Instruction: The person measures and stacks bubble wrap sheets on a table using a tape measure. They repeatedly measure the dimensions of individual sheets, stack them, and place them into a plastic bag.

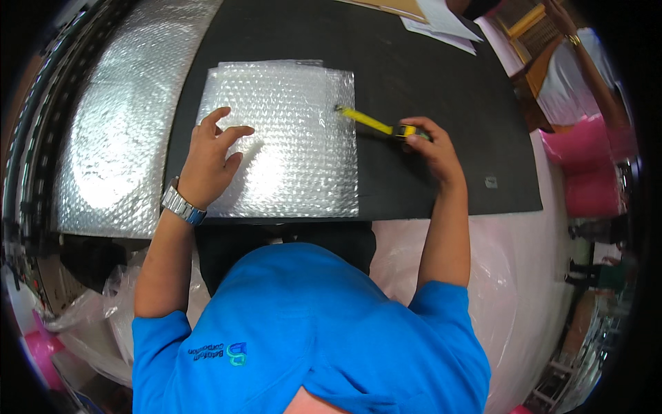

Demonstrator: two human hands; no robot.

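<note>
The left hand (210, 155) lies open, fingers spread, pressing the bubble wrap (289, 145) flat on the black mat (427, 83); the right hand (431, 148) grips a yellow knife (376, 124), its tip touching the wrap's right edge; the sheet looks squared off, so I judge trimming nearly done; 1 roll (117, 131) lies left.

A stack of bubble wrap sheets (283, 138) lies on a mat (427, 76) at frame centre. The left hand (210, 162) rests on the stack's left part; the right hand (431, 148), right of it, holds a knife (376, 124) reaching the stack's right edge. A bubble wrap roll (121, 117) lies at left, papers (441, 24) at top.
</note>
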